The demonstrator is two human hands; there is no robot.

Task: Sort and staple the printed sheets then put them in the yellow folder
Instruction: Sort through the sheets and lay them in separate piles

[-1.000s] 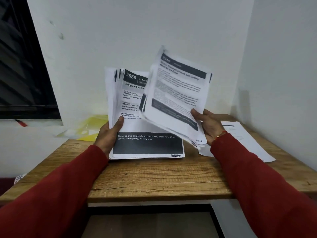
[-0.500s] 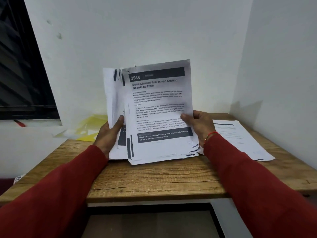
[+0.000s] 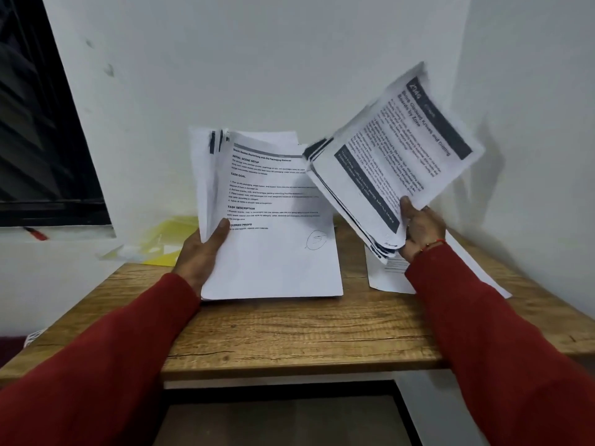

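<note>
At the far left a dark window [image 3: 42, 123] is set in the white wall, with a small red and black object [image 3: 35, 233] lying on the sill below it. Next comes the yellow folder [image 3: 170, 239], lying at the back left corner of the wooden tabletop [image 3: 289, 329] against the wall. Just right of it, the left hand [image 3: 201, 255] holds a stack of printed sheets [image 3: 273, 220] upright, its lower edge resting on the tabletop; the thumb presses on the front page and the fingers are hidden behind the stack, gripping it. The front page shows headings such as "TASK GOAL" and a circled pen mark near its lower right. Further right, the right hand [image 3: 418, 233] grips a second bundle of sheets [image 3: 396, 156] by its lower corner, thumb on top and fingers curled beneath, tilting it up and to the right, clear of the tabletop. Under that hand a single sheet [image 3: 386, 275] lies flat on the tabletop, partly covered by the red sleeve [image 3: 502, 333]. Both arms wear red sleeves.
</note>
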